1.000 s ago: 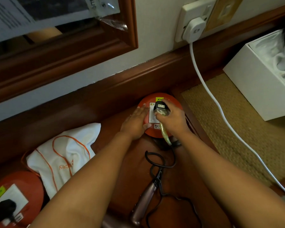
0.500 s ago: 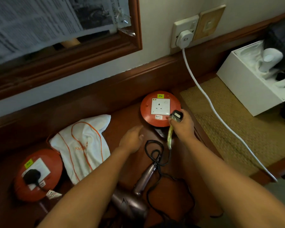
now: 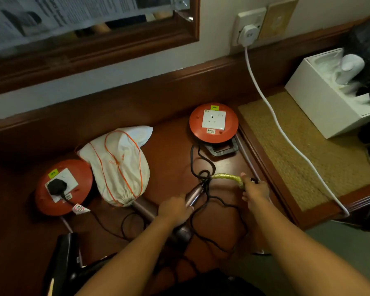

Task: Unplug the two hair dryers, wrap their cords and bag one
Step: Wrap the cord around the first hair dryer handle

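1. The wooden surface (image 3: 169,150) carries two red socket reels: one at 12 o'clock (image 3: 213,123) with its socket free, one at 9 o'clock (image 3: 62,189) with a black plug (image 3: 56,186) seated in it.
2. A white drawstring bag (image 3: 120,165) is laid between the reels.
3. The hair dryer (image 3: 193,194) is laid with its long axis running 7 to 1 o'clock, handle end toward 1 o'clock.
4. The left hand (image 3: 175,208) is closed around the dryer.
5. The right hand (image 3: 254,189) is clenched on the yellow-sleeved cord end (image 3: 226,177), which points toward 9 o'clock.

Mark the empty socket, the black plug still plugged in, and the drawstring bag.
empty socket (image 3: 213,120), head view, white faceplate centre.
black plug (image 3: 56,186), head view, plug body.
drawstring bag (image 3: 122,165), head view, middle of the cloth.
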A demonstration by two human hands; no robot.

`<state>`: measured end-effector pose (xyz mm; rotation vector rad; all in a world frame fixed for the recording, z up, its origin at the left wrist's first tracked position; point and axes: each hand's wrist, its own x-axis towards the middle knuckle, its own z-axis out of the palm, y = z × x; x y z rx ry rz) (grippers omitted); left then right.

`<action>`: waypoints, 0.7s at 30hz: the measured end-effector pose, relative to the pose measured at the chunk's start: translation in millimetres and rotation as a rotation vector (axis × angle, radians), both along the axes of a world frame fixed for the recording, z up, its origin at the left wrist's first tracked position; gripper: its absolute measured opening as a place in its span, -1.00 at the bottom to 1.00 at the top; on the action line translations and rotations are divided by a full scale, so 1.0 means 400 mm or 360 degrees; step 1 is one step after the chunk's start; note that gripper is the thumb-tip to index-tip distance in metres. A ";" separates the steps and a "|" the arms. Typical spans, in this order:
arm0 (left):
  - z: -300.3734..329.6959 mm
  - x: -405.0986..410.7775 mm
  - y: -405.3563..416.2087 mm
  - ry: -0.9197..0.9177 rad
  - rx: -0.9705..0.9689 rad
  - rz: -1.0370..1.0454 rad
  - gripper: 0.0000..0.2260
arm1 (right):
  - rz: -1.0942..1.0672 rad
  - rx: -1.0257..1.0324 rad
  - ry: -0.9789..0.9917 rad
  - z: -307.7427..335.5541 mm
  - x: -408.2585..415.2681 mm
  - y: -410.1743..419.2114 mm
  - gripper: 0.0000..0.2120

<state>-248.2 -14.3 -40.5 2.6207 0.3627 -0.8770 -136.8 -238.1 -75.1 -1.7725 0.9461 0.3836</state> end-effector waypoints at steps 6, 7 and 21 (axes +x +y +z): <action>-0.006 0.008 -0.023 0.0143 0.0067 -0.0018 -0.50 | 0.0294 -0.0363 0.0101 0.020 -0.068 -0.017 -0.47; -0.005 0.011 -0.022 0.0156 0.0041 -0.0004 -0.51 | 0.0346 -0.0400 0.0122 0.018 -0.072 -0.022 -0.42; 0.161 -0.051 0.107 -0.0175 0.0419 -0.0168 -0.54 | 0.1009 -0.0672 0.0342 0.081 -0.081 -0.021 -0.30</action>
